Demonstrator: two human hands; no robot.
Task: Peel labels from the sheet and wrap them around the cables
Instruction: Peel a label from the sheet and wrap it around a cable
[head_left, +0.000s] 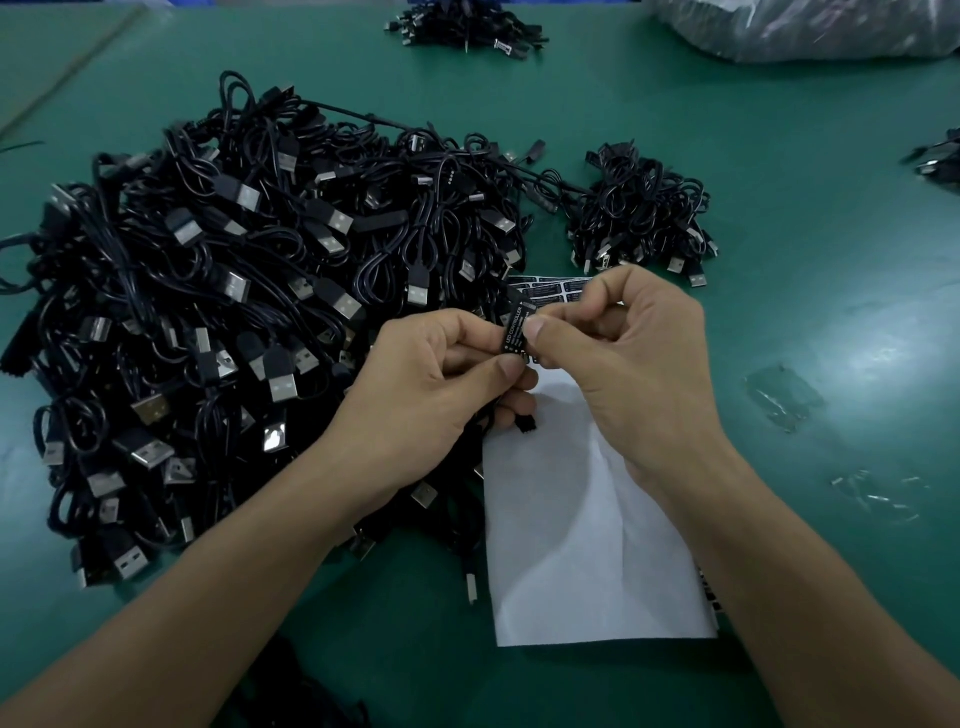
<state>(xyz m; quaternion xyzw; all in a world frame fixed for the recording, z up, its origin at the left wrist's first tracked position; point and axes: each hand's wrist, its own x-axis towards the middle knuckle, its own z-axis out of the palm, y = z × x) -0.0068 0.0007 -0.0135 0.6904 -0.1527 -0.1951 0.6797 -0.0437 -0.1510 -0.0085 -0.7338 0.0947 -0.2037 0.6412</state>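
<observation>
Black rectangular label (514, 332) with white print is pinched between both hands, just above the white backing sheet (587, 519), whose far end carries rows of black labels. The left hand (441, 374) curls thumb and fingers round the label's lower end and a thin black cable (523, 423), whose plug end pokes out below the fingers. The right hand (623, 358) pinches the label's upper edge between thumb and forefinger. A large heap of black USB cables (234, 312) lies left of the sheet on the green bench (805, 208), with a smaller pile of cables (639, 218) beyond the hands.

A factory assembly bench: a green counter (779, 182) heaped with black USB cables (234, 312), smaller bundles (641, 213) sorted nearby.
</observation>
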